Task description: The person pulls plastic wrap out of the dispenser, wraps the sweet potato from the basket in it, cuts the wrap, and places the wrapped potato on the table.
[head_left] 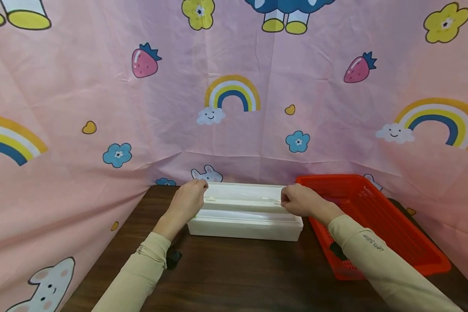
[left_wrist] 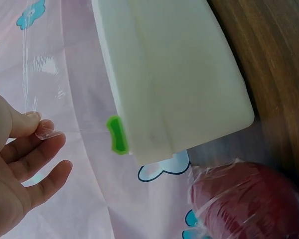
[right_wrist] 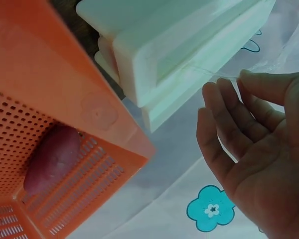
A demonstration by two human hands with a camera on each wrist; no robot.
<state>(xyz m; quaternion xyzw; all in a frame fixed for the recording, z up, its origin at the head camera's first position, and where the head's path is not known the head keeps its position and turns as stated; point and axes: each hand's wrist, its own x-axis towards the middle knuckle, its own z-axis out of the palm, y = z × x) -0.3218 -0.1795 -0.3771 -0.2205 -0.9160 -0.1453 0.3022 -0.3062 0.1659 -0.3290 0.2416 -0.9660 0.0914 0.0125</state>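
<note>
A white cling film dispenser box (head_left: 245, 232) stands on the table between my hands. Clear cling film (head_left: 253, 197) stretches from one hand to the other above it. My left hand (head_left: 187, 198) pinches one corner of the film between thumb and fingers, and the left wrist view shows the film (left_wrist: 47, 133) at the fingertips. At the box's other end, my right hand (head_left: 302, 200) pinches the film with thumb and index finger, its other fingers loosely bent. A small green piece (left_wrist: 117, 135) sits on the box's edge.
A red perforated basket (head_left: 390, 229) stands at the right, with a reddish-purple oblong item (right_wrist: 53, 160) inside. Beside the dispenser's left end lies a round dark-red item (left_wrist: 246, 201) wrapped in clear film. A patterned cloth (head_left: 234, 138) hangs behind the dark wooden table (head_left: 242, 273).
</note>
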